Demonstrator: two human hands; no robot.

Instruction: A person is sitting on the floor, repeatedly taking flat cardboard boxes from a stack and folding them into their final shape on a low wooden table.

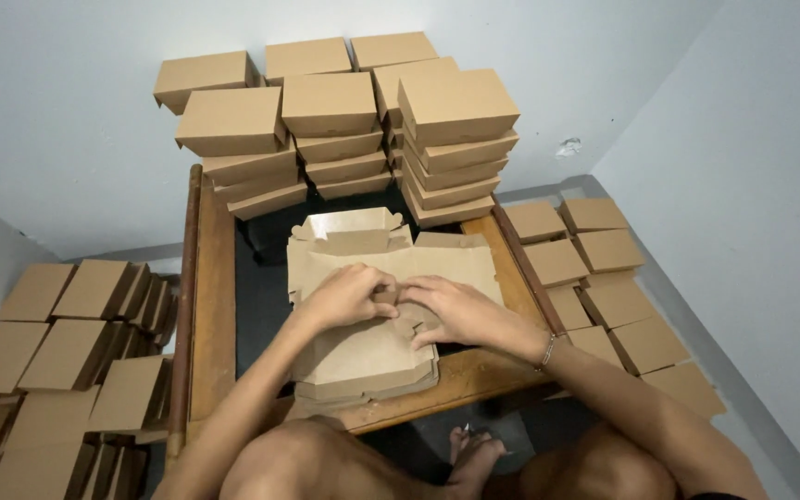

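Observation:
A flat brown cardboard box blank (363,356) lies on top of a small pile of blanks on the wooden table (215,306). Its far end (349,227) is folded up into low walls. My left hand (349,294) and my right hand (456,310) meet at the middle of the blank, both pinching its cardboard flaps. A thin bracelet sits on my right wrist (546,350).
Stacks of folded brown boxes (344,130) fill the table's far end against the wall. More boxes stand on the floor at the left (57,352) and in rows at the right (604,287). My knees and feet (469,454) are under the near edge.

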